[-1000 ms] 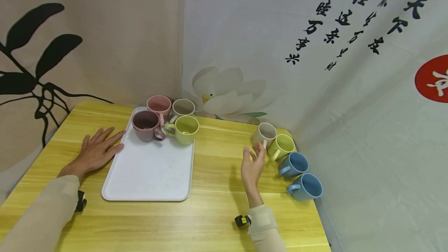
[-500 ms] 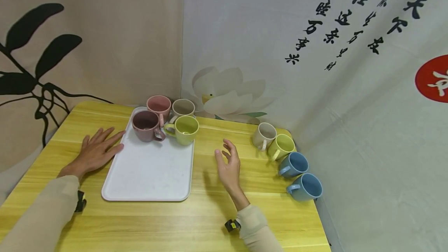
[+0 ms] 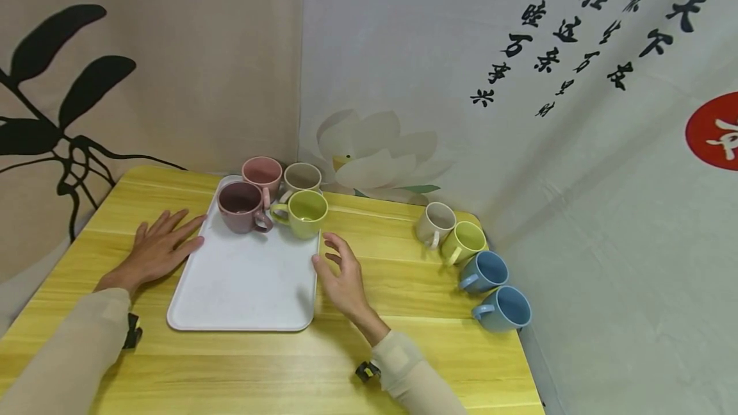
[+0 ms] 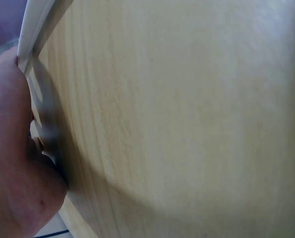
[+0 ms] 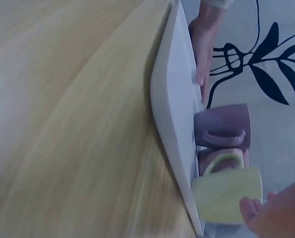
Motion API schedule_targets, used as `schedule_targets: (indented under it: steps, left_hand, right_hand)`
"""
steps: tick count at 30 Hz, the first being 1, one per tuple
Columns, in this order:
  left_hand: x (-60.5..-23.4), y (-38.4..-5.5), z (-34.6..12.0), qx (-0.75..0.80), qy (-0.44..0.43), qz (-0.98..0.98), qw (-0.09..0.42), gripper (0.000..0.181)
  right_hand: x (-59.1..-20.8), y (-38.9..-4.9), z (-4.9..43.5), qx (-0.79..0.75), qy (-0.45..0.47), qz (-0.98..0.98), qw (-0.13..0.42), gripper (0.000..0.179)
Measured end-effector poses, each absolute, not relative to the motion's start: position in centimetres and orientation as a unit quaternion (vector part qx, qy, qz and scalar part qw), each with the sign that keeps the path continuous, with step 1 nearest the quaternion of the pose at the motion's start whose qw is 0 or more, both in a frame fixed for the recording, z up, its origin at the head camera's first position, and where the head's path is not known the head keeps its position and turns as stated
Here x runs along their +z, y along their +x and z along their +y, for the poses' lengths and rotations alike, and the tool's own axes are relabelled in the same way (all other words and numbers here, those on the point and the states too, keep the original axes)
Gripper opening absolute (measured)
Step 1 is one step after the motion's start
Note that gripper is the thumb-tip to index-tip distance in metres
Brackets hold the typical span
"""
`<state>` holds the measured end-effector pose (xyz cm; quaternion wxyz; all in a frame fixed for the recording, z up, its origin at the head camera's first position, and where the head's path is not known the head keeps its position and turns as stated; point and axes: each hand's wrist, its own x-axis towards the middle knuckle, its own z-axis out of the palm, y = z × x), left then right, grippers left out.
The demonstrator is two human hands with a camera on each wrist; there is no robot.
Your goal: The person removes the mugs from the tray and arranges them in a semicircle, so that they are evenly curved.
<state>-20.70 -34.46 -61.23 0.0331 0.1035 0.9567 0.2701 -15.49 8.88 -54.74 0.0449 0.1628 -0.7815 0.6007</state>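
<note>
Fingers spread, the left hand (image 3: 155, 253) rests on the wooden table (image 3: 242, 370), fingertips at the left edge of the white tray (image 3: 248, 287). The right hand (image 3: 344, 280), its fingers loosely bent and holding nothing, hovers by the tray's right edge, near the yellow mug (image 3: 307, 218); whether it touches the tray cannot be told. At the tray's far end, a mauve mug (image 3: 236, 215), pink mug (image 3: 262, 171) and grey-beige mug (image 3: 302, 177) cluster with the yellow one. Well to the right, a cream mug (image 3: 434, 228), a lime mug (image 3: 462, 243) and two blue mugs (image 3: 483, 274) stand in a slanting row.
</note>
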Motion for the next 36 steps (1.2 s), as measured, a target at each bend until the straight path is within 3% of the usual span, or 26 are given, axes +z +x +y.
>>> schedule_targets:
  steps: [16,36]
  left_hand:
    - [-61.3,-20.7,-34.5,0.268,0.102,0.957,0.043,0.070]
    - [-61.2,-20.6,-34.4,0.267,0.095,0.958,0.040,0.069]
  right_hand:
    - [-54.2,-17.1,4.5,0.571,0.196,-0.797,-0.015,0.061]
    - [-54.5,-20.1,0.5,0.535,0.204,-0.819,-0.037,0.066]
